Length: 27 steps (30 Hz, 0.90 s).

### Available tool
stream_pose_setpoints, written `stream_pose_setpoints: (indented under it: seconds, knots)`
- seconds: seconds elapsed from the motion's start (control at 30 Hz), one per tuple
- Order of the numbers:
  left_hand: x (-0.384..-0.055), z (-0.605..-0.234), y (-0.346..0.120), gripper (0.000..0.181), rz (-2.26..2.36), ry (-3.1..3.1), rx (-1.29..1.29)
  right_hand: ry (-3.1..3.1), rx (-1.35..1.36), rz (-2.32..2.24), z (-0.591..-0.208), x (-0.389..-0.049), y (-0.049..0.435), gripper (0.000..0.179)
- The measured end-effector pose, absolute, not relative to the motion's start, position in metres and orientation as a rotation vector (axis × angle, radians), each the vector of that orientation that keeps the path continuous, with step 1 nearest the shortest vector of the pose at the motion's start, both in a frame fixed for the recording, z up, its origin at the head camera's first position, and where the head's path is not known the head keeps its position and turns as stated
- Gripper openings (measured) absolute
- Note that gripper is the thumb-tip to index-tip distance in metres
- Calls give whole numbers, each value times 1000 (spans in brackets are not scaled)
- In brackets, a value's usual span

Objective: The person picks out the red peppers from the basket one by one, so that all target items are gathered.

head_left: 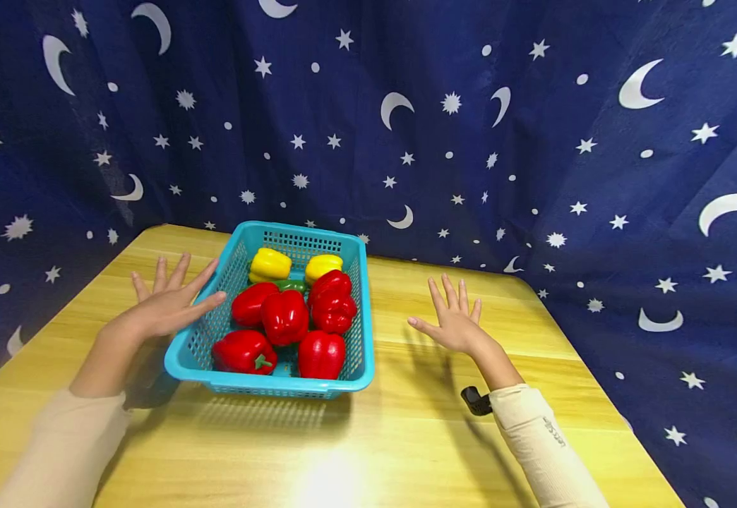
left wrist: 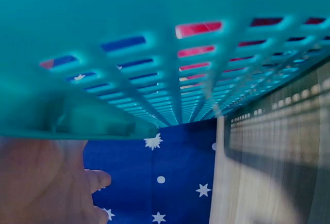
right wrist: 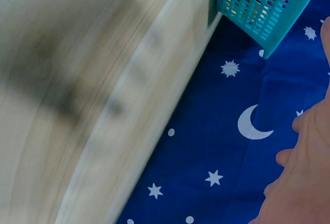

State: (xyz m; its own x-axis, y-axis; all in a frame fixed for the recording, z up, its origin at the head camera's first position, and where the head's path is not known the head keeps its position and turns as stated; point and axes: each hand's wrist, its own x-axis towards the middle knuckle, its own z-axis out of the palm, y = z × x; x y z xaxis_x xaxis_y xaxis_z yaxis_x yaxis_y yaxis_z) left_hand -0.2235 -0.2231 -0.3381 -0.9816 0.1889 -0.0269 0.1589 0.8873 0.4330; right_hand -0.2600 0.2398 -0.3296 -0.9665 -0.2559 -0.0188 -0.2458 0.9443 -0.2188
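Observation:
A turquoise plastic basket (head_left: pixel 273 384) with perforated walls stands left of centre on the table. Inside lie several red bell peppers (head_left: pixel 286 317), two yellow bell peppers (head_left: pixel 270 264) at the far end, and a green pepper (head_left: pixel 290 285) mostly hidden among them. My left hand (head_left: pixel 168 307) is spread, palm down, at the basket's left rim, thumb and forefinger overlapping it. In the left wrist view that hand (left wrist: pixel 41 182) shows just below the rim, beside the perforated wall (left wrist: pixel 191 79). Right of the basket, my right hand (head_left: pixel 457 328) hovers over the table with fingers splayed, holding nothing.
The light wooden table (head_left: pixel 400 430) carries the basket and shadows of both arms. Behind and beside it hangs a dark blue curtain (head_left: pixel 368 176) printed with moons and stars. A black wrist camera (head_left: pixel 475 401) juts from the right sleeve.

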Motion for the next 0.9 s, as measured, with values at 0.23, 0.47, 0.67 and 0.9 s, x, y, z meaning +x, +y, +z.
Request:
stream_pose_setpoints:
  seconds: [0.23, 0.47, 0.67, 0.9]
  knots:
    - [-225, -337, -222, 76, 671, 2974, 271, 3036, -396, -338, -331, -262, 234, 91]
    - [-226, -338, -220, 75, 819, 2910, 359, 3031, -515, -403, -324, -265, 209, 94]
    - [-228, -341, -214, 75, 903, 2856, 358, 2990, -691, -462, -313, -272, 172, 95]
    - [-232, -343, -211, 78, 952, 2808, 343, 2918, -878, -459, -294, -280, 129, 97]
